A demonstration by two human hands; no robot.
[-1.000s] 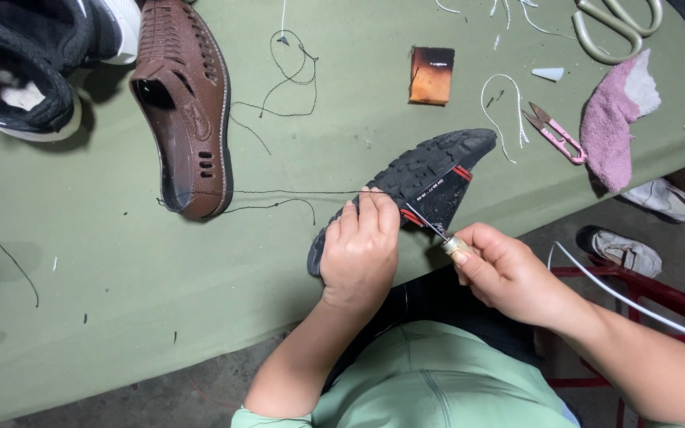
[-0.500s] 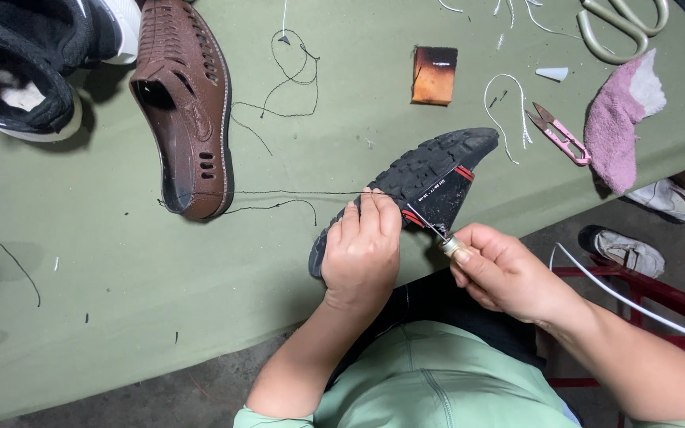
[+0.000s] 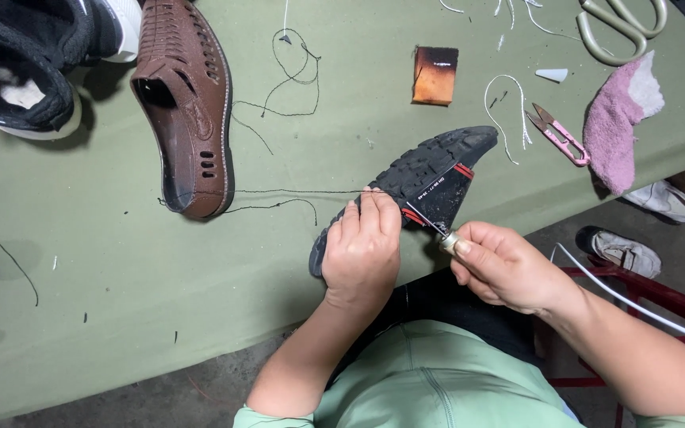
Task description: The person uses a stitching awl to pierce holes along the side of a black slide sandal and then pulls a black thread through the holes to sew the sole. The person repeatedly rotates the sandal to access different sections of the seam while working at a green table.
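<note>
The left hand (image 3: 365,247) was clamped over the middle of the black shoe sole (image 3: 430,176), pinning it at the near edge of the green table (image 3: 120,317), much as it had a second earlier. The right hand (image 3: 503,265) was closed around the metal-collared handle of an awl (image 3: 438,231), its thin point touching the sole's side by the red stripes; across the second it had barely shifted. A dark thread (image 3: 295,192) ran from under the left fingers toward the brown woven shoe (image 3: 188,111), which lay well apart to the left. Open cloth stretched left of the hands. To the right, pink thread snips (image 3: 558,135) and a pink rag (image 3: 620,119) sat near the table's far corner, beside the drop to the floor. A small brown leather patch (image 3: 435,75) lay beyond the sole.
</note>
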